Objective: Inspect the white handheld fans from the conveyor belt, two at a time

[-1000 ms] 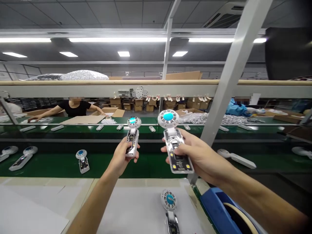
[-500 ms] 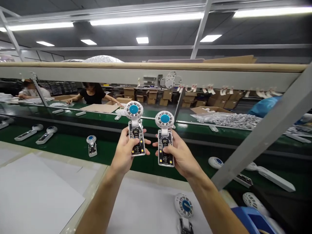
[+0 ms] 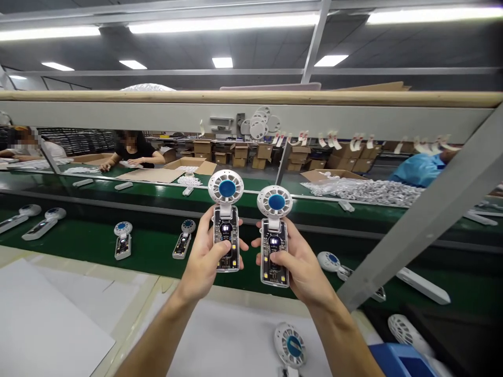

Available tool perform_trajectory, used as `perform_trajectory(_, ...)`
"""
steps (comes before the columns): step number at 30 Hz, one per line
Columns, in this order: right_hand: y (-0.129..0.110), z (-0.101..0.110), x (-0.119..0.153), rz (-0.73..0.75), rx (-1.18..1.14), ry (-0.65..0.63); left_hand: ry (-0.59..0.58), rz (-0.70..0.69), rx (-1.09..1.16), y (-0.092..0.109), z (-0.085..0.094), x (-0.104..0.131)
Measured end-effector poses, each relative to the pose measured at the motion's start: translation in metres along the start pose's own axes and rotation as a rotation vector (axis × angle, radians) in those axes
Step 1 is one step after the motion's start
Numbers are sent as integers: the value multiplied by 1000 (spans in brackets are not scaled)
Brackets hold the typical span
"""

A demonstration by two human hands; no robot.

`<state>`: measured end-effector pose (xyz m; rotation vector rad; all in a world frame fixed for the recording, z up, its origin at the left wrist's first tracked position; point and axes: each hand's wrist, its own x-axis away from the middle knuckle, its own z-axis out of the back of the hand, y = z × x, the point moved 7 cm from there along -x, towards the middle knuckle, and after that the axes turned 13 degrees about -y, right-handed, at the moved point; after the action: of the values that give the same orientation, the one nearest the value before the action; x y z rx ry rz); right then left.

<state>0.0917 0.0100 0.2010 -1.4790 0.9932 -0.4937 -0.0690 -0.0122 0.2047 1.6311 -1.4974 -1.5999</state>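
My left hand [image 3: 204, 256] grips a small handheld fan [image 3: 226, 188] upright, its round white head with a blue centre on top and bare circuit board below. The thumb presses on the board. In my right hand [image 3: 301, 256] is a second handheld fan [image 3: 275, 201] of the same kind, thumb also on its board. Small displays on both boards are lit. The two fans stand side by side, apart, above the belt's near edge. Below them on the white worktop lies another fan [image 3: 290, 345], cut off by the bottom of the view.
Several fans, one of them here [image 3: 123, 241], lie on the green conveyor belt [image 3: 153, 235]. A slanted metal post [image 3: 424, 209] crosses at right, near a blue container [image 3: 412, 361]. White paper [image 3: 47, 324] covers the left worktop. Across the belt, a person [image 3: 133, 149] works by cardboard boxes.
Both fans' displays have lit up and their blades look blurrier. The view has shifted right, and both hands hold the fans slightly lower and nearer. Another belt fan now shows beside my left hand.
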Motion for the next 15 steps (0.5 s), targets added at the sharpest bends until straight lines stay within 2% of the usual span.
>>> perform_trajectory(4, -2, 5, 2, 15, -20, 36, 31, 27, 52, -3, -4, -1)
perform_trajectory(8, -1, 6, 2, -8, -2, 34, 7, 40, 125, -5, -8, -4)
perform_trajectory(15, -2, 9, 0, -29, 17, 71, 48, 30, 103, -7, -4, -5)
